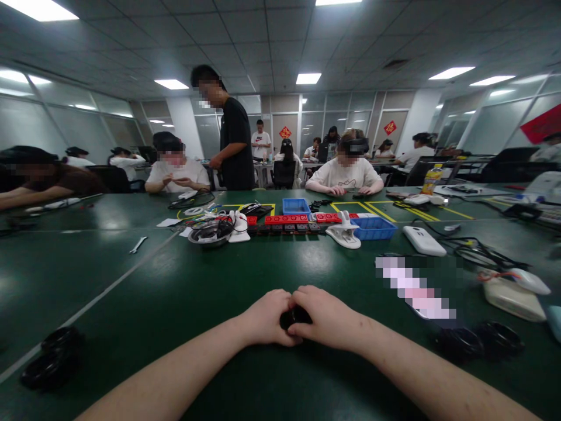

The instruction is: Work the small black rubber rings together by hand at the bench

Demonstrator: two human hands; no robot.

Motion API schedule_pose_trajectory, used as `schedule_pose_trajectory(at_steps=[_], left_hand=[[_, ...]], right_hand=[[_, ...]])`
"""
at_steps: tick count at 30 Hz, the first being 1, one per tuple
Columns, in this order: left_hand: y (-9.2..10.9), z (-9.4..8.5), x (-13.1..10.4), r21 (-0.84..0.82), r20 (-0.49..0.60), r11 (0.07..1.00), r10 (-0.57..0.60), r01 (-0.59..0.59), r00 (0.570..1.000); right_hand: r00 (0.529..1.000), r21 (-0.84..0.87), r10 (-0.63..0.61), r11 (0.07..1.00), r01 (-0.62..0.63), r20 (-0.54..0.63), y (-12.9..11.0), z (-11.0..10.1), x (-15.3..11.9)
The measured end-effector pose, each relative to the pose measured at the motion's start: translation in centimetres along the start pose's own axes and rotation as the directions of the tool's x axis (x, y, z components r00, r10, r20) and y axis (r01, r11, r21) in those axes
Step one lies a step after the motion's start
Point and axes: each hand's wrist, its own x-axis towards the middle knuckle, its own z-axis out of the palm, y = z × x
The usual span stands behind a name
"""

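My left hand (268, 316) and my right hand (326, 316) meet over the green table, curled around a glossy black round piece (296, 316). Only its middle shows between the fingers, and most of its shape is hidden. Similar black ring-shaped pieces sit apart from the hands: a pair (51, 358) at the lower left, and a pair (480, 341) at the lower right beyond my right forearm.
Ahead are a metal bowl of cables (211, 233), red power strips (287, 220), white clip stands (344, 231) and a blue tray (374, 228). A wrench (138, 244) lies left. A white device (424, 241) and cables lie right. Co-workers sit opposite; one person stands.
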Motion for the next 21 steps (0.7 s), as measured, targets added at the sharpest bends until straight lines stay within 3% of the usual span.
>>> schedule_pose_trajectory(at_steps=[8,14,18,21], left_hand=[[-0.8,-0.7,0.0,-0.114,0.099,0.993,0.054,-0.042,0.994],[-1.2,-0.7,-0.1,-0.136,0.138,0.99,0.042,-0.023,0.989],[-1.2,-0.7,-0.1,-0.178,0.113,0.982,0.079,-0.058,0.99],[-1.0,-0.8,-0.2,-0.254,0.053,0.966,0.062,-0.046,0.997]], right_hand=[[0.945,0.07,-0.325,0.944,0.323,0.025,-0.7,0.1,-0.5],[0.933,0.059,-0.359,0.931,0.361,-0.031,-0.8,1.4,-0.3],[0.916,0.088,-0.396,0.912,0.401,-0.069,-0.9,0.7,-0.5],[0.931,0.09,-0.344,0.93,0.355,-0.118,-1.0,-0.1,-0.7]])
